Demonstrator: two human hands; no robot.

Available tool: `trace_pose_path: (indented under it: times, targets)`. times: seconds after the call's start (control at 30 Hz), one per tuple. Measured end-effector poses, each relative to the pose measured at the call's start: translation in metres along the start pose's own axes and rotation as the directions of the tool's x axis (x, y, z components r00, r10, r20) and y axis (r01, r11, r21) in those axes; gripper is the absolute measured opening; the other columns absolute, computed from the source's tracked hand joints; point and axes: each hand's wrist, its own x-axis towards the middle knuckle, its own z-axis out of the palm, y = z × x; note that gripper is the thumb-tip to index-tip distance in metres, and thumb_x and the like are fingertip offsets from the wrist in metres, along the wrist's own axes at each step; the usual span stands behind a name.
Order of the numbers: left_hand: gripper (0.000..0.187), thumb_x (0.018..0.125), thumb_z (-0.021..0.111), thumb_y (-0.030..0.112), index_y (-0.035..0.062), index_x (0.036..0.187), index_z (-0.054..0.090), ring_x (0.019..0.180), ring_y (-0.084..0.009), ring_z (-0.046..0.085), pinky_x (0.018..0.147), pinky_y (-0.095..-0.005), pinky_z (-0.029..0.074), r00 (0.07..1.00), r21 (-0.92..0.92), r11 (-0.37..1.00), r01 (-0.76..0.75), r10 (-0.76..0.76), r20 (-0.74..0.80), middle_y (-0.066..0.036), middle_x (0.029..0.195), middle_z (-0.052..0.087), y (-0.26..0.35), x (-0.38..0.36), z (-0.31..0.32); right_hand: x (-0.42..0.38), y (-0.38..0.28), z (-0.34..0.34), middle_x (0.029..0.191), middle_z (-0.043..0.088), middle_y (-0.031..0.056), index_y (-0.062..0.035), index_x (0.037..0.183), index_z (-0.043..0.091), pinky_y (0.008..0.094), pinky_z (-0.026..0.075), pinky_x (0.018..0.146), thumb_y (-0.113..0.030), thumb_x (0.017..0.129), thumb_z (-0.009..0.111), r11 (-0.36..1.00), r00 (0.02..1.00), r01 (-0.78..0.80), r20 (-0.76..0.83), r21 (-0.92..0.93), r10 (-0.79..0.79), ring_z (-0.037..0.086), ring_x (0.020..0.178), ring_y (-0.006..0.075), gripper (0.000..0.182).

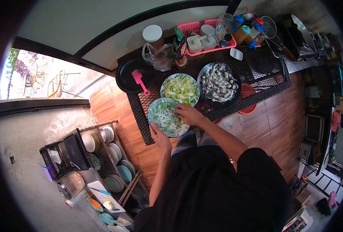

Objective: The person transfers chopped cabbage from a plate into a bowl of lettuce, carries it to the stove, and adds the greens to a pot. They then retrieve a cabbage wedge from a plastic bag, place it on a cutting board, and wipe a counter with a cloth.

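My left hand [160, 137] grips the near left rim of a green-patterned plate [158, 112], which carries white powdery stuff and small green bits. Over the plate's right side, my right hand [188, 114] has its fingers drawn together; whatever they pinch is hidden. Just beyond, touching or nearly touching this plate, a second plate [162, 92] is heaped with chopped pale-green cabbage or lettuce [180, 87]. To its right lies a round black pan [237, 92] of small pale pieces [219, 83] coated in white powder.
A pink spatula [139, 80] rests on a black pan [126, 79] at the table's left. Behind stand a white-lidded jar [152, 34], a plastic bag [159, 57] and a pink basket [191, 28] of containers. Stacked plates [115, 152] fill a rack at lower left.
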Motion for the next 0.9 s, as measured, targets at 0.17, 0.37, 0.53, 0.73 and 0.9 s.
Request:
trace_pose_path:
  times: [0.17,0.37,0.53,0.73,0.9]
  targets:
    - [0.052,0.107,0.038,0.039,-0.0054,0.134,0.048,0.111,-0.0173,0.054,0.097,-0.0308,0.041,0.998,-0.049,0.998,-0.049,0.052,0.044,-0.011,0.125,0.058,-0.006,0.004,-0.002,0.012,0.010,-0.016,0.104,0.055,0.0159,-0.0032,0.098,0.063,0.0441,0.046,0.091,-0.010,0.082,0.061,0.984,0.994,-0.058,-0.103,-0.166,0.041,0.055,0.105,0.0355,0.017]
    - [0.052,0.108,0.037,0.039,-0.0048,0.132,0.050,0.110,-0.0171,0.054,0.096,-0.0307,0.042,0.997,-0.055,0.997,-0.046,0.049,0.059,-0.010,0.123,0.058,-0.007,0.010,-0.002,-0.012,-0.033,-0.026,0.102,0.055,0.0148,-0.0042,0.098,0.063,0.0439,0.046,0.091,-0.005,0.075,0.062,0.989,0.987,0.044,0.144,0.140,-0.064,0.055,0.105,0.0359,0.022]
    - [0.053,0.107,0.038,0.040,-0.0046,0.134,0.049,0.109,-0.0167,0.055,0.096,-0.0296,0.042,0.998,-0.084,0.995,-0.061,0.063,0.021,-0.010,0.124,0.059,-0.005,0.005,0.004,0.000,0.010,-0.010,0.102,0.055,0.0146,-0.0032,0.095,0.063,0.0441,0.046,0.093,0.000,0.075,0.059,0.998,0.986,0.063,0.150,0.023,-0.066,0.056,0.105,0.0357,0.021]
    - [0.052,0.107,0.038,0.039,-0.0054,0.133,0.049,0.108,-0.0162,0.056,0.096,-0.0294,0.042,0.997,-0.068,0.996,-0.061,0.064,0.044,-0.010,0.123,0.059,-0.023,0.015,-0.003,0.022,0.029,-0.023,0.103,0.056,0.0163,-0.0033,0.094,0.064,0.0441,0.048,0.089,0.000,0.075,0.059,0.985,0.990,-0.004,-0.137,-0.170,-0.020,0.056,0.104,0.0353,0.019]
    - [0.054,0.107,0.038,0.038,-0.0063,0.136,0.047,0.109,-0.0172,0.055,0.096,-0.0299,0.043,0.997,-0.041,0.999,-0.035,0.038,0.067,-0.012,0.126,0.058,-0.009,0.008,-0.005,0.011,-0.041,-0.019,0.102,0.056,0.0160,-0.0023,0.103,0.064,0.0439,0.047,0.091,-0.009,0.084,0.062,0.965,0.983,-0.164,0.116,0.205,0.143,0.056,0.104,0.0355,0.019]
